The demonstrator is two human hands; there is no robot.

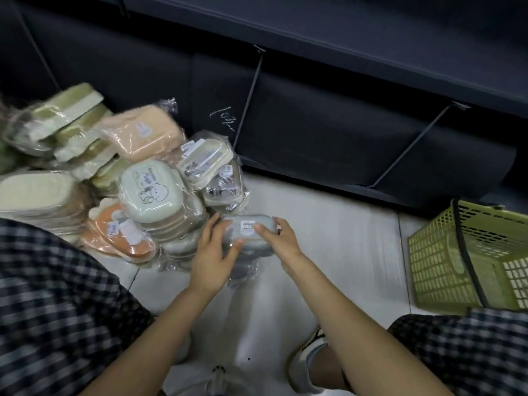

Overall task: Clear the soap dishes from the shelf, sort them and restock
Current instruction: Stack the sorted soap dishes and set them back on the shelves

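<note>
A grey soap dish (pixel 246 235) in a clear wrapper with a white label is held just above the floor, in the middle of the view. My left hand (pixel 213 252) grips its left end, thumb on top. My right hand (pixel 278 235) holds its right end, thumb lying across the top beside the label. To the left, several wrapped soap dishes are heaped on the floor: a pale green one with a cartoon print (pixel 151 192), a peach one (pixel 143 132), an orange one (pixel 120 235) and olive-green ones (pixel 68 118). The dark shelf (pixel 328 132) behind stands bare.
A green plastic basket (pixel 468 258) stands on the white floor at the right. My checked-trousered knees fill the lower left and lower right corners, and a white shoe (pixel 310 355) is below the hands. Thin metal dividers (pixel 251 92) cross the shelf.
</note>
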